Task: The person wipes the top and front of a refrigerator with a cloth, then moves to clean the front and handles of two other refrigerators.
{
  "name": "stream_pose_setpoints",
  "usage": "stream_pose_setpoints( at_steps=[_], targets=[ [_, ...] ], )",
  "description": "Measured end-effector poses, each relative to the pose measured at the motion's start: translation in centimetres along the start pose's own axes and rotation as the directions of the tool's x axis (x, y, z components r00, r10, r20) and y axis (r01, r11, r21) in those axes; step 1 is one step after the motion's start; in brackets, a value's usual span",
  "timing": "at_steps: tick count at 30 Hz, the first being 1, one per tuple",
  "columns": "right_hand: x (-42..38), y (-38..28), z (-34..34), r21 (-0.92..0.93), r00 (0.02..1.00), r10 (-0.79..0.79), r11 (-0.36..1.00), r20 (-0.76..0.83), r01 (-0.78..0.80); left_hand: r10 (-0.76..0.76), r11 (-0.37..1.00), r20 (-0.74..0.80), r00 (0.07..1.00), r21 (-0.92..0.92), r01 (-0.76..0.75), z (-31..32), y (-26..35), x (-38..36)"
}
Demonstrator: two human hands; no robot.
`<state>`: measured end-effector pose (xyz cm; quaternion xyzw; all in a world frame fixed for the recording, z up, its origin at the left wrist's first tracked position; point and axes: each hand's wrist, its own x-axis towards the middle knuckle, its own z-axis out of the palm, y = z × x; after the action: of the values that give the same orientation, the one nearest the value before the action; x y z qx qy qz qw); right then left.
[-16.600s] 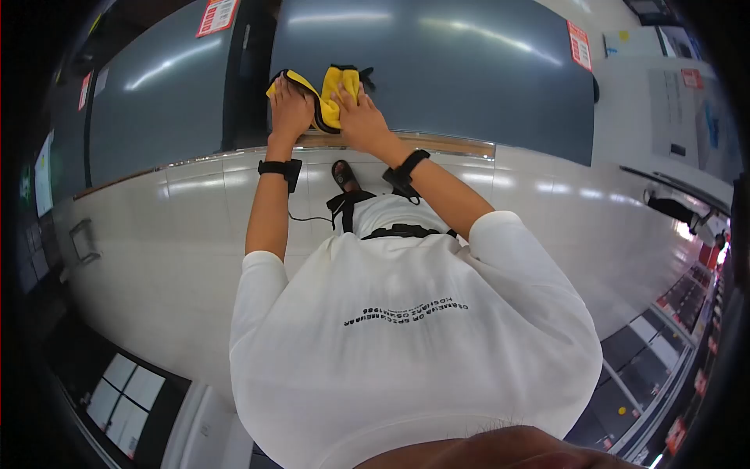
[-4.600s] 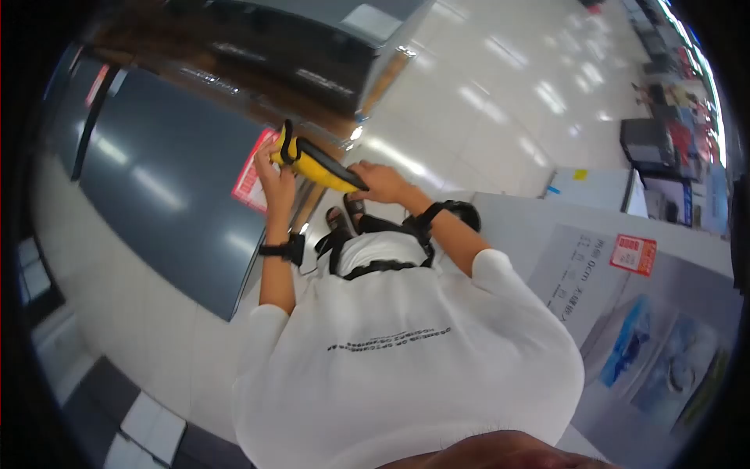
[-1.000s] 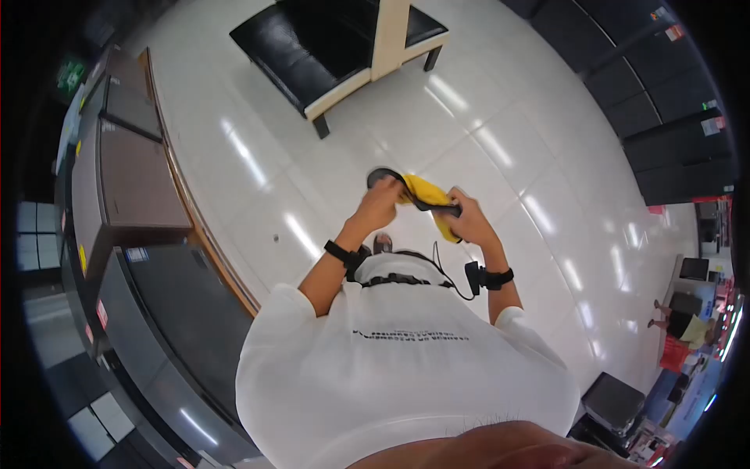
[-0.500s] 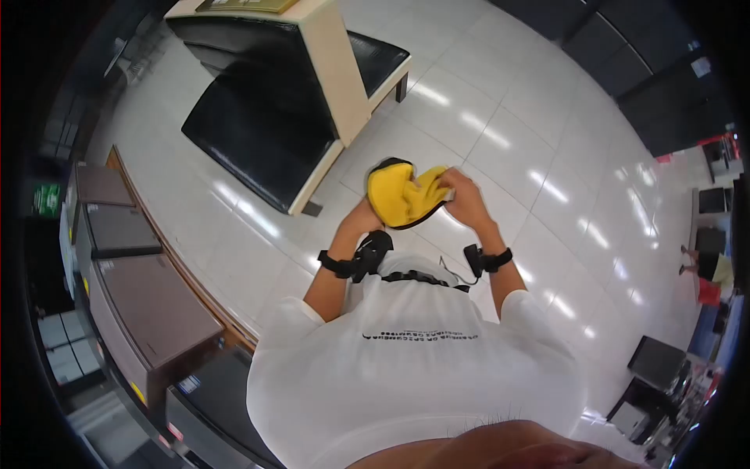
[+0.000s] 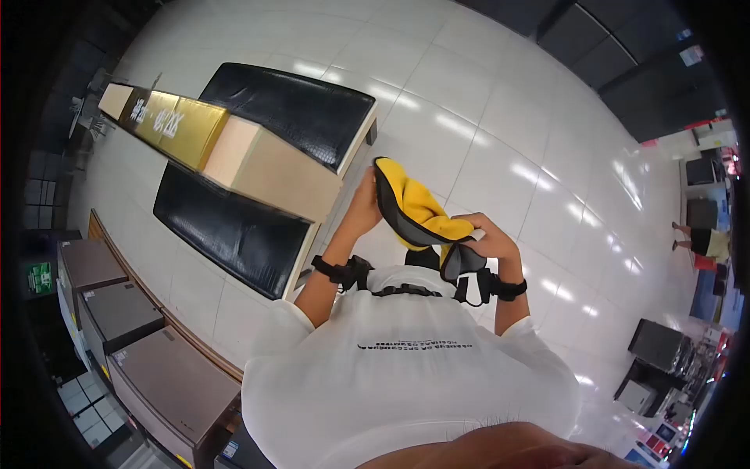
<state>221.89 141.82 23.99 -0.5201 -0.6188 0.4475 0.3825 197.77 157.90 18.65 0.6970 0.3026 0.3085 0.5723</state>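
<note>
A yellow cloth [image 5: 422, 205] with a grey underside and dark edging stretches between my two hands in front of my waist. My left hand [image 5: 364, 205] is closed on its upper left edge. Fingers of my right hand [image 5: 489, 236] are wrapped on the opposite end, where a grey flap hangs down. The cloth sags and folds in the middle. Each wrist wears a black strapped device.
A black padded bench [image 5: 234, 227] with a wooden divider [image 5: 285, 172] and a gold panel [image 5: 173, 125] stands ahead to the left. Brown-topped cabinets [image 5: 176, 375] line the left side. Glossy tiles [image 5: 500, 148] cover the floor. Another person [image 5: 707, 241] is far right.
The cloth has turned to show more of its grey side, and its right end has dropped with my right hand. My left hand has risen. The bench now appears from a different angle.
</note>
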Motion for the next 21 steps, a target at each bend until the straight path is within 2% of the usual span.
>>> stream_pose_setpoints(
  at_steps=[1,3,4,5,6,7,8,9,10,11,12,13,15,16,17,19,20,21],
  targets=[
    [1.4,0.1,-1.6,0.008,0.999,0.008,1.0,0.05,-0.008,0.088,0.994,0.033,0.996,0.054,-0.09,0.7,-0.7,2.0],
    [3.5,4.7,-5.2,-0.018,0.966,-0.206,0.979,-0.156,0.205,0.084,0.985,0.221,0.972,0.13,-0.115,2.0,-1.2,7.0],
    [4.2,8.0,-7.2,0.212,0.964,0.007,0.976,-0.265,0.051,0.055,0.998,0.291,0.955,-0.035,-0.046,3.1,-0.2,9.5],
    [6.3,10.9,-9.8,0.44,0.92,0.239,0.894,-0.311,-0.083,-0.043,0.996,0.451,0.892,0.09,0.003,3.3,-2.3,13.2],
    [9.2,8.4,-11.7,0.488,0.866,0.338,0.863,-0.368,-0.129,-0.086,0.985,0.505,0.859,0.174,-0.004,3.7,-0.8,15.7],
    [12.1,6.8,-13.1,0.53,0.784,0.384,0.844,-0.488,-0.083,-0.142,0.967,0.559,0.817,0.255,-0.007,4.2,0.9,17.9],
    [14.0,6.1,-15.7,0.463,0.819,0.391,0.869,-0.421,-0.177,-0.193,0.958,0.615,0.764,0.285,0.012,4.4,1.1,20.6],
    [15.9,6.0,-18.1,0.376,0.849,0.392,0.891,-0.354,-0.254,-0.201,0.955,0.609,0.768,0.297,0.014,4.3,2.1,22.8],
    [17.6,6.7,-19.9,0.378,0.855,0.384,0.892,-0.347,-0.248,-0.161,0.97,0.578,0.8,0.241,0.021,3.9,3.5,25.0],
    [19.0,7.9,-21.1,0.291,0.873,0.361,0.918,-0.327,-0.27,-0.127,0.983,0.542,0.831,0.179,0.033,3.5,4.6,26.8],
    [20.0,8.6,-22.2,0.202,0.892,0.34,0.936,-0.298,-0.29,-0.181,0.973,0.483,0.857,0.215,0.085,3.0,5.3,28.4],
    [20.8,9.0,-23.4,0.205,0.898,0.341,0.935,-0.28,-0.291,-0.193,0.971,0.469,0.862,0.218,0.099,2.6,5.8,29.9],
    [22.8,9.9,-25.7,-0.108,0.96,0.282,0.954,-0.005,-0.281,-0.076,0.997,0.279,0.957,0.015,0.075,1.7,6.4,33.3],
    [23.3,10.5,-26.5,-0.111,0.958,0.276,0.957,0.083,-0.266,-0.085,0.987,0.197,0.977,-0.117,0.109,2.0,5.9,34.7],
    [23.4,10.8,-27.6,0.049,0.9,0.326,0.934,0.289,-0.354,-0.08,0.989,0.189,0.979,-0.107,0.101,2.3,5.5,36.0],
    [24.7,9.6,-30.5,0.128,0.891,0.097,0.977,0.444,-0.17,-0.321,0.916,-0.004,0.947,-0.255,0.309,3.3,5.4,39.1],
    [25.2,10.2,-31.7,0.257,0.909,0.061,0.95,0.411,-0.18,-0.313,0.92,-0.005,0.95,-0.249,0.302,3.9,5.2,40.7],
    [25.3,11.1,-32.9,0.387,0.928,0.033,0.903,0.372,-0.188,-0.253,0.941,0.067,0.965,-0.215,0.261,4.3,2.7,42.6]
  ],
)
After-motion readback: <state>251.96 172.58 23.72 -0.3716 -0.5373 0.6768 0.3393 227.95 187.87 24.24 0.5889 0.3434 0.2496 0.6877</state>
